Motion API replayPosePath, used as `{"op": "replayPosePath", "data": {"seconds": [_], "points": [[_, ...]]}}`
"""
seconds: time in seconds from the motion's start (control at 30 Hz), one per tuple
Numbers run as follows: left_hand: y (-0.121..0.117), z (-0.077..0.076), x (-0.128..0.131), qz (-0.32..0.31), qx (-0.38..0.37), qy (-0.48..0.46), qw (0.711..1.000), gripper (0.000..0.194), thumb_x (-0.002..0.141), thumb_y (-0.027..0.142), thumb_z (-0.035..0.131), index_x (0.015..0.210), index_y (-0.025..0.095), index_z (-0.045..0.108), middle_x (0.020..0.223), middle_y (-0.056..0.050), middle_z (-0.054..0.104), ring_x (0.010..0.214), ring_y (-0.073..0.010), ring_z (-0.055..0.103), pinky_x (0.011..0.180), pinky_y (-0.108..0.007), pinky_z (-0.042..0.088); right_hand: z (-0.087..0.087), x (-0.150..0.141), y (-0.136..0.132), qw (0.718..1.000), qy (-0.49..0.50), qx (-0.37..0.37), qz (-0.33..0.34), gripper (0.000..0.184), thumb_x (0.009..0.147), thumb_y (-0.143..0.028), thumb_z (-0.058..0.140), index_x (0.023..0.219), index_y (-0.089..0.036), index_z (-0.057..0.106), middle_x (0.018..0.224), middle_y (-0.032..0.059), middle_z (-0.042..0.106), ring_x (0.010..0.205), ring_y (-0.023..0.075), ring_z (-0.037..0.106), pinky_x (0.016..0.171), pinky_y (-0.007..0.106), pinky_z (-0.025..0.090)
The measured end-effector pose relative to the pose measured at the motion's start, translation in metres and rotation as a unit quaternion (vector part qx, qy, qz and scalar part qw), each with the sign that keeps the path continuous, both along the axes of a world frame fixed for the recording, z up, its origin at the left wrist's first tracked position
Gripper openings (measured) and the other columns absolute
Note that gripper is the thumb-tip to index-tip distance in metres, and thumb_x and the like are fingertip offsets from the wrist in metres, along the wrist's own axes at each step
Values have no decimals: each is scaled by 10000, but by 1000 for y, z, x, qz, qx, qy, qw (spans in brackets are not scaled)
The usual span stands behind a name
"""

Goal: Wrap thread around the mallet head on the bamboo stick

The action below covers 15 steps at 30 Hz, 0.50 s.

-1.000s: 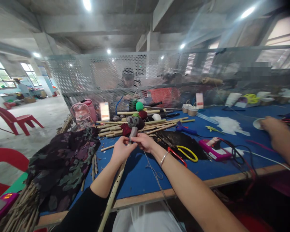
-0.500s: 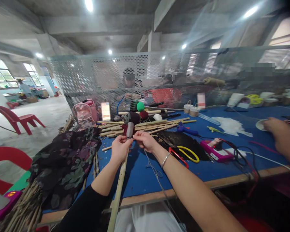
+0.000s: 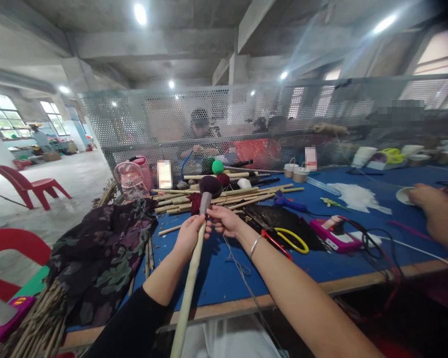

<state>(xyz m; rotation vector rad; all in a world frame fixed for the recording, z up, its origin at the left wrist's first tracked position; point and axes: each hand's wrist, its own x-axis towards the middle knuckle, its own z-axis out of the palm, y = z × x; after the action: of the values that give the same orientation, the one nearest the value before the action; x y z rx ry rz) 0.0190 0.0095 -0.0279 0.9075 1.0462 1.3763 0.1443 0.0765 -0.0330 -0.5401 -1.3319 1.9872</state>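
Observation:
My left hand (image 3: 189, 234) is closed around a pale bamboo stick (image 3: 190, 281) that slants from the near edge up across the table. A dark, rounded head (image 3: 211, 185) tops the stick, with a smooth grey neck (image 3: 205, 202) just below it. At the base of that neck, my right hand (image 3: 224, 221) pinches thin grey cord (image 3: 242, 271). The cord's slack hangs in loops beneath the hand and over the table edge. Just where the fingertips meet the cord is too small to make out.
Bamboo sticks (image 3: 242, 199) and yarn balls lie beyond my hands. Scissors with red and yellow handles (image 3: 293, 240), a blue glue gun (image 3: 289, 201) and a purple power strip (image 3: 336, 235) sit rightward. Patterned dark cloth (image 3: 100, 268) covers the left. A co-worker's hand (image 3: 433, 201) is far right.
My left hand has turned the stick, and its head now shows plain dark instead of grey-patterned. The stick's near end has swung right. My right hand keeps pinching beside the neck.

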Motion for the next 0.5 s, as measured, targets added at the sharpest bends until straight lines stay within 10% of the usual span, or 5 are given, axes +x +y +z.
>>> {"op": "replayPosePath", "data": {"seconds": [0.13,0.27,0.5], "points": [[-1,-9,4,-37,-31,88,995,354,757,485,516,834,141,550,629,-37,606,440,-109,543,374,-204,419,-6,3,3,997,-33,21,-62,312,600,-331,728,726,-135,521,480,-73,461,307,4,198,285,168,73],[0,-15,4,75,57,205,974,342,670,423,649,863,159,548,595,9,580,412,-90,514,353,-174,374,-7,0,1,994,-64,33,-81,309,606,-347,718,708,-148,505,418,-104,372,303,15,192,282,171,93],[-1,-3,0,75,35,126,989,298,633,330,677,814,141,534,586,10,587,408,-85,505,371,-190,411,-6,-1,-2,996,-34,55,-68,306,629,-357,699,778,-161,517,443,-114,350,325,18,175,295,165,104]]}}
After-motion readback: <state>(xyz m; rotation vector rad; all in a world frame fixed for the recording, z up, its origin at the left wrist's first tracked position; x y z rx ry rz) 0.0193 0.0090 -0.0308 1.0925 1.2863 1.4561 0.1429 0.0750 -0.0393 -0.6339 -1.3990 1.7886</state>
